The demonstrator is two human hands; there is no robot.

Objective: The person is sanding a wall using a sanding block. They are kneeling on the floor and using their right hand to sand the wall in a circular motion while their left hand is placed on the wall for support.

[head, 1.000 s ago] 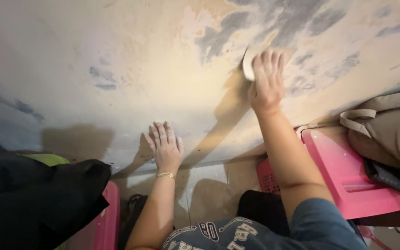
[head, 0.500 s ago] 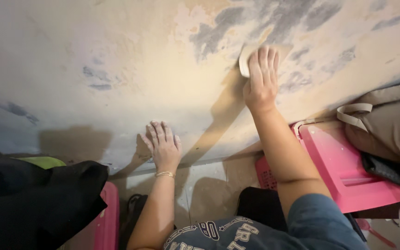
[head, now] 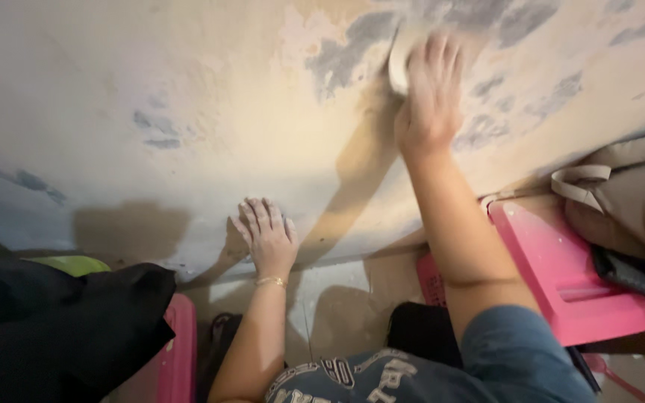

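Wall (head: 188,112): pale, mottled plaster with grey and bluish patches, filling the upper view. Right hand (head: 431,93): raised high on the wall, blurred, fingers spread flat over a small white pad (head: 397,63); grip loose, pressing the pad to the plaster rather than closing round it; only the pad's left edge shows beside the fingers. Left hand (head: 266,235): lower down, palm flat on the wall, fingers open, holding nothing; thin bracelet (head: 270,281) at the wrist. Pink stool (head: 561,261): at right, below the wall, beside the right forearm. Tan bag (head: 628,201): resting above the stool at far right. Black cloth (head: 54,321): heaped at lower left, over a second pink item.
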